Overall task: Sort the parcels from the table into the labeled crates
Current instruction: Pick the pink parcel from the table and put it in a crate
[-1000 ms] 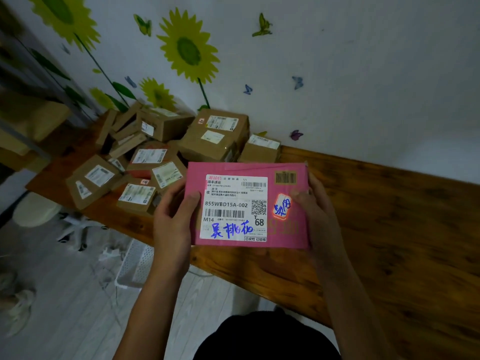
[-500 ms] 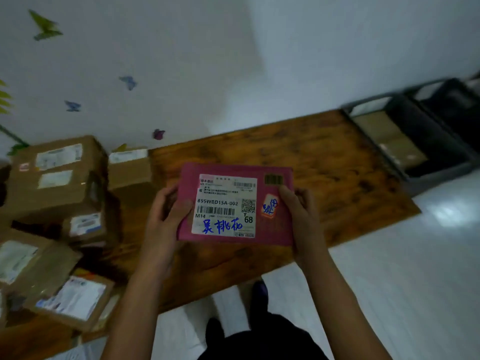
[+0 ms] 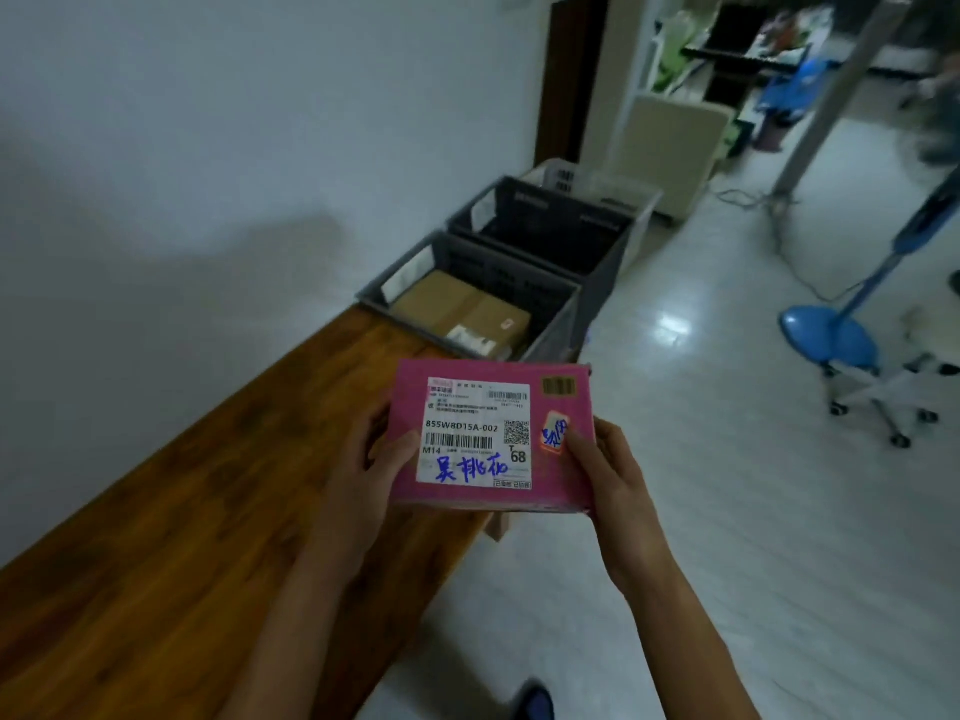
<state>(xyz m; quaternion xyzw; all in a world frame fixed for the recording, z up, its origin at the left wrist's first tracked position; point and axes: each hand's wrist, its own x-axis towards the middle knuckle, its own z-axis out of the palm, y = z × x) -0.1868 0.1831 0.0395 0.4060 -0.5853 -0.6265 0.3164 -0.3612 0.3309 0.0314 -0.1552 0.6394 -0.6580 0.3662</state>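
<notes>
A flat pink parcel [image 3: 563, 491] with a white shipping label and blue handwriting is held level in front of me, over the table's right end. My left hand [image 3: 371, 459] grips its left edge, thumb on top. My right hand [image 3: 610, 467] grips its right edge, thumb by the small orange sticker. Beyond the wooden table [image 3: 182, 537] stands a grey crate [image 3: 556, 324] with a white label card and brown cardboard boxes [image 3: 460, 306] inside. Behind it stands a second dark crate [image 3: 613, 236], seemingly without parcels, then a white basket [image 3: 566, 176].
The white wall runs along the left. Shiny pale floor lies to the right, with a blue stool [image 3: 831, 335] on a wheeled base, a blue stand, a grey pole [image 3: 831, 96] with a cable, and a beige cabinet [image 3: 675, 148] further back.
My view has swung right, away from the heap of brown parcels, which has left the frame. The crates now lie straight ahead and closer. Both hands keep the same hold on the pink parcel.
</notes>
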